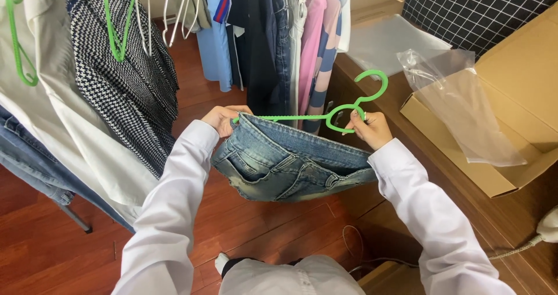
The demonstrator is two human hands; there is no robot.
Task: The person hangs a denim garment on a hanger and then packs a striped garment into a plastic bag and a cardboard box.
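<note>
Now my left hand [220, 119] and right hand [369, 129] each clench the jeans' [288, 166] waistband against the green hanger [343, 110].

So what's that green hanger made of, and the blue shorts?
The green hanger looks like plastic: bright even colour, a thin bumpy moulded bar. It might be coated wire. The blue shorts look like denim: faded, washed blue cloth with stitched seams and pockets. The left hand and right hand hold both.

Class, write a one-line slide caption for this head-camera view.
Both hands, left hand and right hand, hold a green hanger against faded denim jeans before hanging clothes.
</note>
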